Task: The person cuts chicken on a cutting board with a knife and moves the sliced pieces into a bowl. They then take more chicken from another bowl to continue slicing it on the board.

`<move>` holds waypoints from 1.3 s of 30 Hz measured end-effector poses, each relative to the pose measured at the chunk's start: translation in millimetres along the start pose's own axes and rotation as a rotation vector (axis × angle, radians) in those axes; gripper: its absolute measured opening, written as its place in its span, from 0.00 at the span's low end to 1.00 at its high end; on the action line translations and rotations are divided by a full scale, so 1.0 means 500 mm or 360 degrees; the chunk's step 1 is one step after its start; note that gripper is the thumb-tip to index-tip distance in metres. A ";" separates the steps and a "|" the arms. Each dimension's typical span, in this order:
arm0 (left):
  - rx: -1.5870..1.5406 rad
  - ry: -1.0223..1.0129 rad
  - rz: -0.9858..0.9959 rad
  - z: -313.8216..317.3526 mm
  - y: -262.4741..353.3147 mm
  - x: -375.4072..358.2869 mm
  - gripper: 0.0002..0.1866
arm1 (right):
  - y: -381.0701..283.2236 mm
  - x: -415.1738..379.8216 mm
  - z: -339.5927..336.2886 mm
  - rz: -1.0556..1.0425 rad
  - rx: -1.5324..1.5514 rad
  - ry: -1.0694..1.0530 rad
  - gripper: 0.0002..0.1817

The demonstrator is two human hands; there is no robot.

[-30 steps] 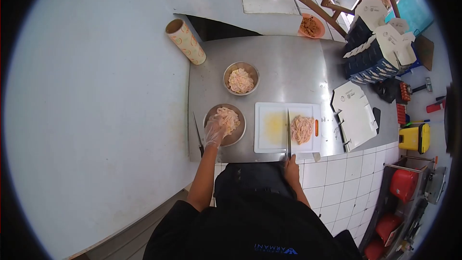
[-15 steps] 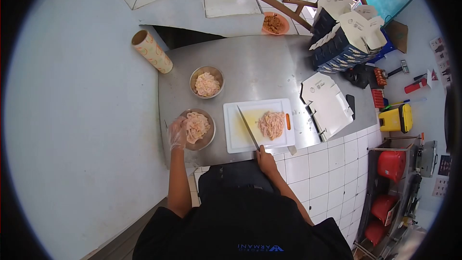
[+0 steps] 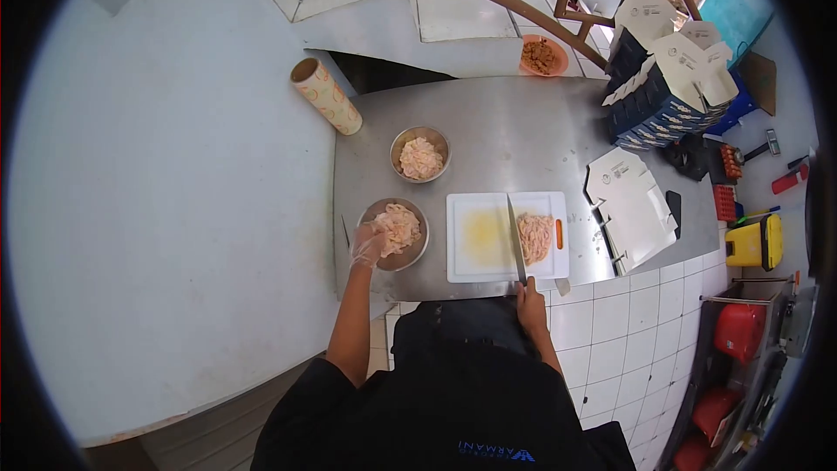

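My left hand (image 3: pixel 367 245), in a clear plastic glove, grips pale raw meat at the near-left rim of a steel bowl (image 3: pixel 416 255) that holds more meat pieces (image 3: pixel 399 227). My right hand (image 3: pixel 530 300) holds the handle of a long knife (image 3: pixel 515 236) at the counter's front edge. The blade lies over a white cutting board (image 3: pixel 479 236), just left of a pile of sliced meat (image 3: pixel 534 236).
A second steel bowl (image 3: pixel 420 158) of meat sits behind the first on the steel counter (image 3: pixel 514 139). A printed paper roll (image 3: pixel 326 96) leans at the back left. Flat and stacked cartons (image 3: pixel 631 203) lie right; an orange bowl (image 3: pixel 541 56) stands behind.
The knife blade has swung from a leftward slant back to nearly straight, beside the sliced meat. My left hand stays at the near bowl, fingers closed on meat.
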State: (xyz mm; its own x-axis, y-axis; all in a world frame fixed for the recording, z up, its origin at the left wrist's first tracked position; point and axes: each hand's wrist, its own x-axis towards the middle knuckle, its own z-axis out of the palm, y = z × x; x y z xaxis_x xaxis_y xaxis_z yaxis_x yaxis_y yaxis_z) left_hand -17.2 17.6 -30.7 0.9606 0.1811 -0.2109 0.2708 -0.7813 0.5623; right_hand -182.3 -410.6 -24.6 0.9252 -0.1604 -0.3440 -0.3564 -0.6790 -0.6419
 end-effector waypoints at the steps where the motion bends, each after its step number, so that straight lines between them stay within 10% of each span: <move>1: -0.0040 -0.0023 -0.0044 -0.014 -0.005 0.003 0.16 | -0.002 -0.003 -0.002 0.0032 0.0005 0.0013 0.16; 9: 0.0233 0.0039 0.0598 0.000 0.092 -0.068 0.18 | 0.017 -0.010 -0.002 0.0030 0.0106 0.0034 0.16; 30: -0.0435 0.0095 0.0356 -0.082 0.133 -0.033 0.18 | 0.033 -0.030 -0.001 -0.0005 0.0070 0.0151 0.14; 33: -0.0641 0.0015 0.0727 -0.092 0.232 -0.067 0.19 | 0.029 -0.033 -0.002 -0.0022 0.0081 0.0192 0.14; 39: -0.2026 -0.0975 0.0187 0.074 0.379 -0.125 0.11 | -0.008 -0.031 -0.038 0.0070 0.0179 0.0156 0.16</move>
State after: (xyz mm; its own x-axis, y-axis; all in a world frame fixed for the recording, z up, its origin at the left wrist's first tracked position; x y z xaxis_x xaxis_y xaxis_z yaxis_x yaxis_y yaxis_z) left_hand -28.0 -163.8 59.4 0.8913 -0.3869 -0.2362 0.3790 0.3501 0.8566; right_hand -192.6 -419.3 -3.8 0.9147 -0.2612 -0.3085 -0.4042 -0.5859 -0.7024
